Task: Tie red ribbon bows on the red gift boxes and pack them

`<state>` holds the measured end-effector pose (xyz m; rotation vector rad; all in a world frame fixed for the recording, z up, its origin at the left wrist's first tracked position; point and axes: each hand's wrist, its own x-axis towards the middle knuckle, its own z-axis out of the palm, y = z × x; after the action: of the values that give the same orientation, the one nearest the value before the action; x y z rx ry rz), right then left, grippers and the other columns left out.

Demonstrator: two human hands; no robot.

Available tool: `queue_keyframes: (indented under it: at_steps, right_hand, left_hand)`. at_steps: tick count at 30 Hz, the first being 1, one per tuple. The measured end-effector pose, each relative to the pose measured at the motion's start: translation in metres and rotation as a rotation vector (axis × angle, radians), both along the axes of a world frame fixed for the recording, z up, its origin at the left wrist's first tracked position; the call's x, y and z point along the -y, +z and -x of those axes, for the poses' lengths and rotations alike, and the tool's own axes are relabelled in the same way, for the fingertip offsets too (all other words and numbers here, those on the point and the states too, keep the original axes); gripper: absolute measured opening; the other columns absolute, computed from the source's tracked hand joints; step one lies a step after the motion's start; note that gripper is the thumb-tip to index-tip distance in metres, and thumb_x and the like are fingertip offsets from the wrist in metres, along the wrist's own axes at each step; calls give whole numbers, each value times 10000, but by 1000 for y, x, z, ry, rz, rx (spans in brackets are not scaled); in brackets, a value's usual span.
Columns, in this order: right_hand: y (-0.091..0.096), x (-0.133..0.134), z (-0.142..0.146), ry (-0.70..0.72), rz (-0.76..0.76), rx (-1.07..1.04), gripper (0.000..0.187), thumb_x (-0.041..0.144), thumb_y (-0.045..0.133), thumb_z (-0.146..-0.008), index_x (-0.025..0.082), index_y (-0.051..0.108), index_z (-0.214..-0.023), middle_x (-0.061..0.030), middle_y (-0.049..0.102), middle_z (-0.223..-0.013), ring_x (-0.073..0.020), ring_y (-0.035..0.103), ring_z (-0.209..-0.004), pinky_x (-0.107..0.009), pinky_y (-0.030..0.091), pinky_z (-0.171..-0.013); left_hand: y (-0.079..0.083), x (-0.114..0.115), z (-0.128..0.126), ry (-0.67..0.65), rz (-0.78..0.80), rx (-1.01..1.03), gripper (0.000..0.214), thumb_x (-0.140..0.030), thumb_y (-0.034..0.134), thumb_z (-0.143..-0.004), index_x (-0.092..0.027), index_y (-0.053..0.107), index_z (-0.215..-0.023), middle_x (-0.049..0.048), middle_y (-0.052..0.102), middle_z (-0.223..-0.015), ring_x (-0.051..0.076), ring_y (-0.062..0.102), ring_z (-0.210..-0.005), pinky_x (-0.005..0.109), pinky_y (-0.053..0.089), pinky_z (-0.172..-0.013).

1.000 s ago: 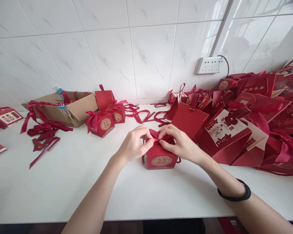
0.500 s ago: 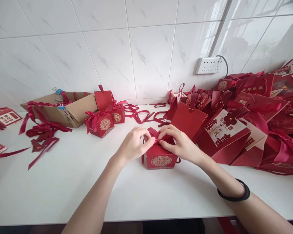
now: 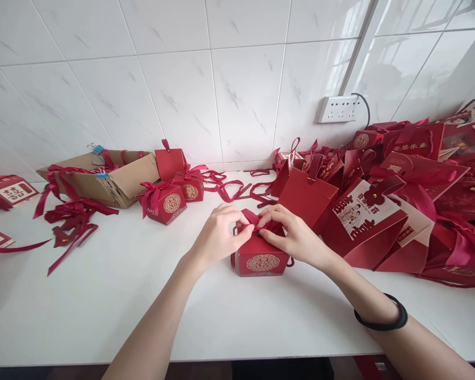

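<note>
A red gift box (image 3: 263,262) with a gold round emblem stands on the white table in front of me. On its top lies a dark red ribbon (image 3: 252,216), partly covered by my fingers. My left hand (image 3: 223,232) pinches the ribbon between thumb and forefinger from the left. From the right, my right hand (image 3: 287,228) grips the ribbon too, its fingertips close to the left ones. Whether the ribbon is knotted there is hidden by the fingers. A red cord handle shows at each side of the box.
Two ribboned boxes (image 3: 167,203) stand back left, beside a cardboard box (image 3: 132,177) holding ribbons. Loose ribbons (image 3: 73,219) lie on the white table (image 3: 142,311). Red gift bags (image 3: 366,224) crowd the right side. A power strip (image 3: 339,109) hangs on the tiled wall.
The left thumb and fingers have shifted slightly at the ribbon, both hands still on it. The whole view has moved a little; the box stays in place.
</note>
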<state>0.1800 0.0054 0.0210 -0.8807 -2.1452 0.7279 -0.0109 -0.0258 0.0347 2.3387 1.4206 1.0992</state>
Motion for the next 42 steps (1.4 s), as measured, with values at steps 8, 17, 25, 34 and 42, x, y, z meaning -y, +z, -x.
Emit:
queue_keyframes:
  at_steps: [8, 17, 25, 34, 42]
  right_hand:
    - [2, 2, 1, 7, -23, -4, 56, 210, 549, -828, 223, 601, -811, -47, 579, -1025, -192, 565, -1002, -372, 467, -880]
    - [-1, 1, 1, -6, -14, 1, 69, 215, 549, -825, 228, 617, -825, -53, 567, -1051, -196, 561, -1032, -384, 461, -906]
    - [0, 1, 1, -21, 12, 7, 79, 223, 547, -825, 228, 626, -830, -50, 564, -1066, -183, 563, -1000, -371, 457, -892]
    - [-3, 1, 0, -13, 21, -16, 82, 241, 546, -832, 234, 626, -849, -54, 572, -1067, -203, 556, -1042, -386, 456, -899]
    - [-3, 1, 0, -24, 30, -22, 72, 255, 550, -830, 225, 615, -836, -53, 570, -1054, -197, 560, -1021, -372, 456, -889]
  left_hand:
    - [-8, 0, -4, 18, -342, -34, 197, -189, 530, -765, -202, 545, -569, 14, 547, -598, 167, 436, -685, 317, 419, -638]
    - [-4, -1, -2, 102, -96, 22, 179, -173, 513, -739, -199, 459, -571, -2, 529, -610, 162, 470, -690, 307, 421, -641]
    - [5, 2, 4, 92, 176, 82, 306, -297, 402, -865, -192, 508, -598, 8, 588, -690, 186, 529, -816, 313, 424, -697]
    - [8, 3, 13, -151, 262, -8, 294, -192, 584, -726, -254, 618, -1011, 25, 586, -1018, 180, 556, -895, 336, 486, -787]
    - [4, -1, 10, -95, 179, 96, 141, -329, 527, -860, -230, 626, -839, 7, 631, -905, 157, 586, -866, 293, 480, -734]
